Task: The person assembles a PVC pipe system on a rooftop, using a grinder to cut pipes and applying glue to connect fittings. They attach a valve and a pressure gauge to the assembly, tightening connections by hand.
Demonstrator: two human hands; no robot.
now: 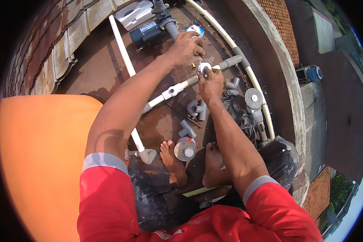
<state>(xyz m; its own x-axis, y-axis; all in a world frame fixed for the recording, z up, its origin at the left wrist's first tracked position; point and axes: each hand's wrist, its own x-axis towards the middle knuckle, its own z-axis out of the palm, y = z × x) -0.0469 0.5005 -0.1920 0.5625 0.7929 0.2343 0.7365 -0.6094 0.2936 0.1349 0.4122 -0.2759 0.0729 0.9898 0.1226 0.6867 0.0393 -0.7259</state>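
My right hand (211,84) pinches a small white round piece (205,67), like a spool of tape, beside the grey-and-white pipe run. Just beyond it, my left hand (186,49) hovers with fingers bent and apart; I see nothing held in it. A small brass-coloured bit (193,65) shows below the left fingers. Under my hands runs a white pipe (181,86) with a white valve-like fitting (172,90) and a grey tee end (232,61). A water pump (148,34) with a dark blue motor stands past my left hand, near a blue-and-white packet (195,30).
Grey elbows and tees (187,128) lie before my feet, by a round can (185,149). An angle grinder (254,99) rests at right near a curved white pipe (259,86). An orange tank (48,161), roof tiles (64,44) and a low wall (284,60) border the space.
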